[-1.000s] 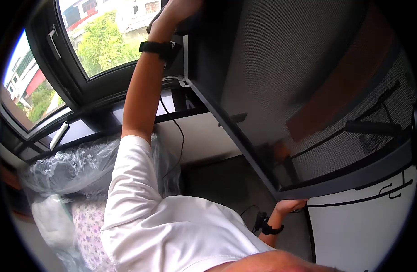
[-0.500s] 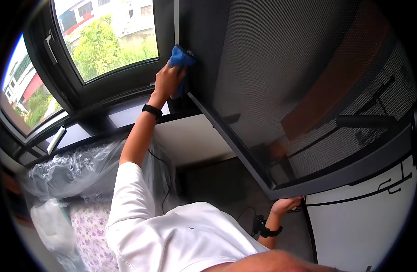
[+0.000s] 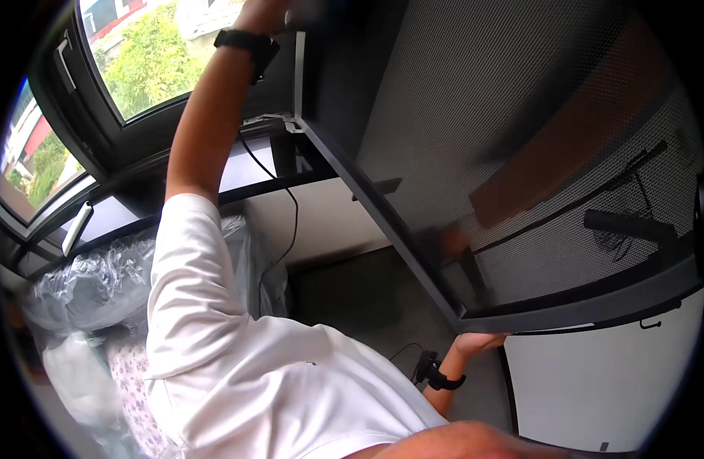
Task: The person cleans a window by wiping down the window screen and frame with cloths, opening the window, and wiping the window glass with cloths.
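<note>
My left hand [image 3: 266, 14] is at the top edge, blurred and partly cut off, beside the hinge side of a large dark framed mesh panel [image 3: 436, 115]. A faint bit of blue cloth [image 3: 335, 4] shows by it; its fingertips are hidden. Below the panel's lower corner, my right hand [image 3: 478, 342] grips the grey bottom rail [image 3: 566, 310] from underneath, its fingers partly behind the rail. The panel stands swung inward from the dark window frame [image 3: 157, 122], with a metal hinge arm [image 3: 272, 120] at its lower corner.
A plastic-covered piece of furniture [image 3: 99, 283] and floral fabric [image 3: 134, 375] lie at lower left. A white-handled object [image 3: 76, 228] rests near the sill. A black cable [image 3: 297, 218] hangs below the window. At lower right is a white surface [image 3: 589, 390] with a black hook.
Since half a second ago, my left hand has moved up along the panel's side from near its lower corner. My right hand keeps its place on the bottom rail. The view has shifted slightly.
</note>
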Motion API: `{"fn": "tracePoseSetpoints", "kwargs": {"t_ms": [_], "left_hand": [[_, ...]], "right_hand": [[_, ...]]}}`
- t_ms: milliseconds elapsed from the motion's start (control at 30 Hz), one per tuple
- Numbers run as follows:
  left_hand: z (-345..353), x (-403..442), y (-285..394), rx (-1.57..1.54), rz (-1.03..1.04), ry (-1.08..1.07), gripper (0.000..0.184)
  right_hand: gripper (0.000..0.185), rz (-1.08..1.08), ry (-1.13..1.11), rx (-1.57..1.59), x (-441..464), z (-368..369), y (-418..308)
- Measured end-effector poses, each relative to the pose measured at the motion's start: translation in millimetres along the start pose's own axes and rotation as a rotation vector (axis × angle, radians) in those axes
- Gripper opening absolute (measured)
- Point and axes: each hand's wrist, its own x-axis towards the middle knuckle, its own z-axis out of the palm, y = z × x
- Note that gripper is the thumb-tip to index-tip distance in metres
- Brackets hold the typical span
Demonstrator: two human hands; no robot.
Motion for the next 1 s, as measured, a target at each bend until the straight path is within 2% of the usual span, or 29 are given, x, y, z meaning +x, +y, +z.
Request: {"fn": "tracePoseSetpoints", "kwargs": {"t_ms": [67, 133, 167, 233, 267, 333, 400, 433, 533, 600, 667, 767, 833, 933, 967, 1000], "left_hand": [[-2.6, -40.0, 14.9, -0.024, -0.211, -0.136, 0.015], [-12.3, -83.2, 35.8, -0.019, -0.252, -0.221, 0.014], [-9.6, -112.2, 28.5, 0.060, -0.201, -0.250, 0.030], [-19.2, -176.6, 40.9, 0.038, -0.250, -0.398, 0.028], [-25.3, -211.7, 44.6, 0.045, -0.302, -0.553, 0.026], [-33.2, -275.1, 40.6, 0.088, -0.264, -0.720, 0.019], [-50.9, -273.5, 52.0, 0.196, -0.293, -0.840, 0.019], [-51.8, -267.7, 52.8, 0.196, -0.300, -0.831, 0.019], [-53.0, -235.3, 47.4, 0.252, -0.213, -0.928, 0.022], [-54.8, -186.8, 44.4, 0.292, -0.105, -0.903, 0.021], [-48.0, -126.0, 25.9, 0.328, -0.120, -0.805, 0.024], [-51.8, -24.4, 19.0, 0.317, -0.197, -0.634, 0.018], [-47.4, 4.3, 29.2, 0.277, -0.153, -0.441, 0.014], [-22.4, 3.9, 51.8, 0.301, -0.136, -0.271, 0.010], [2.4, -16.9, 61.9, 0.444, -0.177, -0.119, 0.009], [33.5, -47.5, 84.9, 0.655, -0.361, 0.215, 0.008]], "right_hand": [[0.056, 0.000, 0.042, -0.046, -2.3, 1.2, -0.9], [0.066, 0.104, -0.022, -0.026, -6.1, -8.6, 7.6], [0.066, 0.108, -0.018, -0.025, -3.5, -4.1, 7.7], [0.059, 0.007, 0.109, -0.063, 0.7, 6.3, 1.2], [0.059, 0.013, 0.101, -0.060, -0.9, 2.9, -0.9], [0.063, 0.067, 0.017, -0.059, 0.5, -0.2, -2.8], [0.064, 0.053, 0.017, -0.071, 1.5, 7.3, -13.9], [0.066, 0.047, 0.007, -0.093, 3.6, 7.8, -18.8], [0.066, 0.059, -0.021, -0.063, 1.4, 3.3, -6.9], [0.065, 0.084, -0.004, -0.055, 0.5, 6.1, -9.8], [0.065, 0.089, -0.037, -0.005, 2.1, 6.7, -12.7], [0.064, 0.038, -0.083, -0.006, -0.3, 0.3, 3.3], [0.062, 0.024, -0.178, 0.003, -1.4, -8.4, 10.8], [0.060, 0.080, -0.146, 0.094, -4.5, -2.4, 5.3], [0.060, 0.109, -0.173, 0.146, -3.3, -1.0, -4.1], [0.060, 0.126, -0.169, 0.154, -4.5, -1.2, -4.2]]}}
